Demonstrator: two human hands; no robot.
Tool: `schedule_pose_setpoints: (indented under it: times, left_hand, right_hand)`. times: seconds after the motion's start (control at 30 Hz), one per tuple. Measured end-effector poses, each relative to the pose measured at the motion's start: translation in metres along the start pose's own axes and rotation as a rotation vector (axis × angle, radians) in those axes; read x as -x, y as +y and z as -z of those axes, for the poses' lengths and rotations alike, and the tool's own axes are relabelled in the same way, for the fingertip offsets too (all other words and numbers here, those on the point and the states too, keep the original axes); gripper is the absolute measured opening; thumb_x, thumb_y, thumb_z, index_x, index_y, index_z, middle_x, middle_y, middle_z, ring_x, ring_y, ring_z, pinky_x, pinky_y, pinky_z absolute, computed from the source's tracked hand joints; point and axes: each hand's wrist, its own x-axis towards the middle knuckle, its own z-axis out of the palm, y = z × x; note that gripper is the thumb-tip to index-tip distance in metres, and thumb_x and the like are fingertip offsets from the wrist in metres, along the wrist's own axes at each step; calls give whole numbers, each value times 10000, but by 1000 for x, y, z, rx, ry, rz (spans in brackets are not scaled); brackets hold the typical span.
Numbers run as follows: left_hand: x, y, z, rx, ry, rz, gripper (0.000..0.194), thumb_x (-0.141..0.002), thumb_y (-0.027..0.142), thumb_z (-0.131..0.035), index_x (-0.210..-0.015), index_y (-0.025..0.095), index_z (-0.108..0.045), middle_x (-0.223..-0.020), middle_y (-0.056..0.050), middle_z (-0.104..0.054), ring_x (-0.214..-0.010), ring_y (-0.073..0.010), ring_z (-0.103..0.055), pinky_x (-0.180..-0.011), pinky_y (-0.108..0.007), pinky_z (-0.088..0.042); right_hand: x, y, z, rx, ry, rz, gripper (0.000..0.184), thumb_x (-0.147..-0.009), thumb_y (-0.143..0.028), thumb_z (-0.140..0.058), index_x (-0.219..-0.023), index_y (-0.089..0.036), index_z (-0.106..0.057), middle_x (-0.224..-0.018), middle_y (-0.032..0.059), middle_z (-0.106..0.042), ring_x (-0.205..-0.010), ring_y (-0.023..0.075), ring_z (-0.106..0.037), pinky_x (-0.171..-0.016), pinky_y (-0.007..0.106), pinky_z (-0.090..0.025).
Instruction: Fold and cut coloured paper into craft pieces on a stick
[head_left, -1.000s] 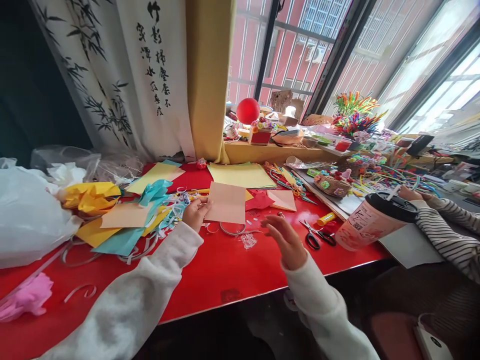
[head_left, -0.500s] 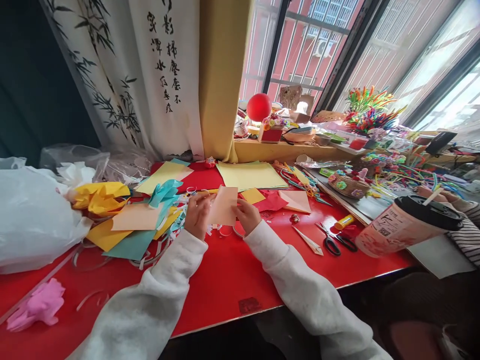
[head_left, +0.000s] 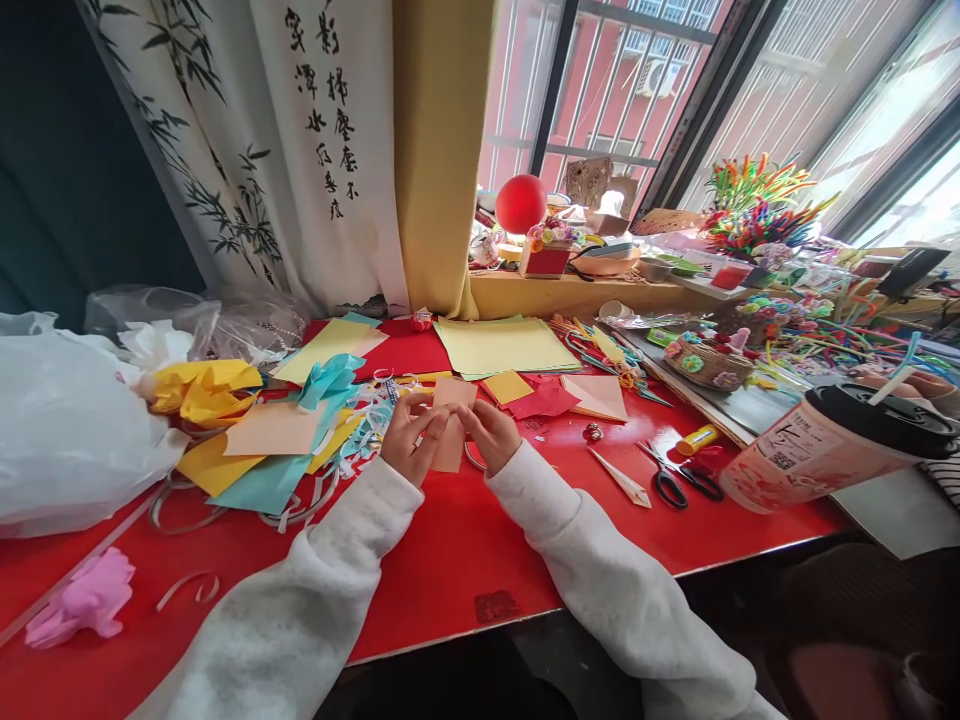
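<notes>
A small peach-coloured sheet of paper (head_left: 450, 450) is held up over the red table between both hands. My left hand (head_left: 412, 440) pinches it from the left, the thumb lying across its face. My right hand (head_left: 491, 435) is closed at its right side, thumb and fingertips near the middle of the sheet. The fingertips of both hands nearly meet. Behind the hands lie a yellow paper square (head_left: 506, 387) and crumpled red paper (head_left: 541, 397). To their right rest a stack of peach paper (head_left: 596, 398) and a folded paper cone (head_left: 621, 478).
Black-handled scissors (head_left: 679, 480) and a yellow glue stick (head_left: 696, 440) lie at right, beside a tall drink cup (head_left: 817, 445). A white plastic bag (head_left: 67, 430) and coloured paper scraps cover the left. Another person's striped sleeve (head_left: 946, 482) shows at far right.
Both hands have drawn closer together on the peach paper, and my left hand has turned its thumb across the front. The view has shifted slightly.
</notes>
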Motion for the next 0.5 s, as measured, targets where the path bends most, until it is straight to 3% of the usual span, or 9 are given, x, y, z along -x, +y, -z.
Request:
schedule_pose_setpoints:
  times: [0.13, 0.33, 0.5]
  left_hand:
    - [-3, 7, 5, 139, -23, 41, 349, -801, 383, -351, -866, 188, -633, -994, -70, -517, -1008, -167, -445, -891, -286, -353]
    - [-11, 18, 11, 422, 34, 424, 492, -687, 454, -502, -1091, 172, -493, -957, -63, -593, -878, -164, -541, -760, -265, -427]
    - [-11, 16, 8, 353, -1, 576, 404, -592, 461, -587, -844, 146, -592, -897, -59, -608, -810, -169, -540, -702, -250, -424]
  right_hand:
    - [1, -9, 0, -227, -74, -15, 312, -622, -426, -577, -747, -146, -520, -713, 13, -550, -642, 103, -516, -563, 221, -418]
    - [-1, -11, 3, -284, -61, -11, 315, -611, -419, -588, -737, -138, -522, -661, 1, -518, -595, 83, -475, -535, 207, -393]
    - [-1, -7, 4, -105, -57, 22, 359, -645, -486, -526, -711, -133, -533, -607, 2, -489, -551, 83, -435, -480, 208, -365]
